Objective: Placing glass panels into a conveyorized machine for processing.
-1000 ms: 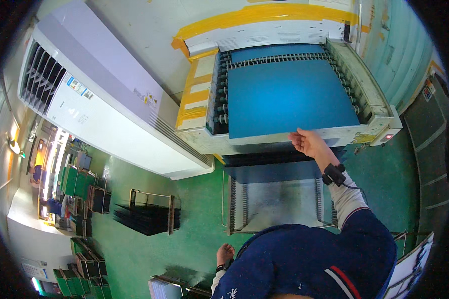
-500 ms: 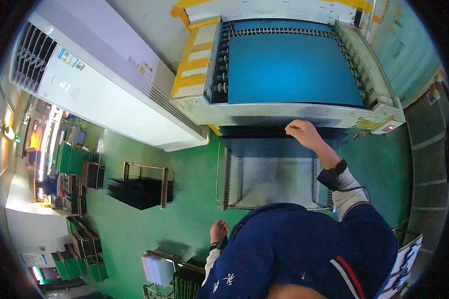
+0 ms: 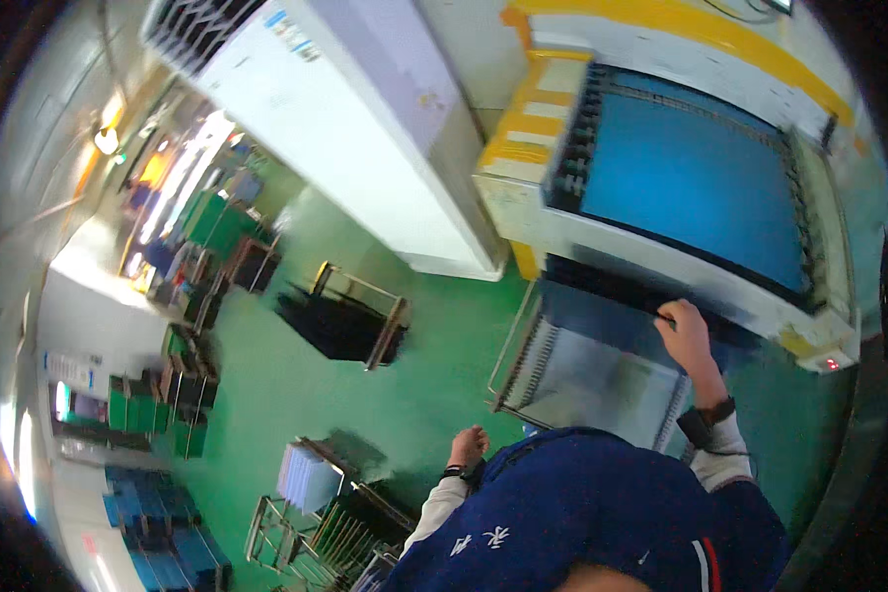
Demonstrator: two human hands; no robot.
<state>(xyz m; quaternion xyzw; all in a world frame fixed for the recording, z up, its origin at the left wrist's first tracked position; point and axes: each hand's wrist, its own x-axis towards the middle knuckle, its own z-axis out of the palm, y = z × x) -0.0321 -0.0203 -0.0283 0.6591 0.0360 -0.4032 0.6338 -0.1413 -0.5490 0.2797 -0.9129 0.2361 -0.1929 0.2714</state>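
My right hand (image 3: pixel 685 333), fingers curled in, hangs over the right side of a wire rack (image 3: pixel 523 375) below the roller machine (image 3: pixel 641 229). Dark flat panels (image 3: pixel 602 311) stand in the rack's far part, close under that hand; nothing shows in its fingers. A large blue panel (image 3: pixel 696 183) lies on the machine's rollers. Low at my left side, my left hand (image 3: pixel 469 447) is closed in a loose fist, holding nothing that I can see and apart from the racks. Both wrists wear dark bands.
A tall white cabinet unit (image 3: pixel 365 128) stands left of the machine. On the green floor (image 3: pixel 405 385) are a rack of black panels (image 3: pixel 340 326) and, nearer, a rack of pale sheets (image 3: pixel 309 479). Green bins (image 3: pixel 217 222) and blue stacks (image 3: pixel 158 513) line the far left.
The view has turned left, so machine and racks sit tilted and farther right. My right hand has shifted rightward along the rack. My left hand stays low and closed.
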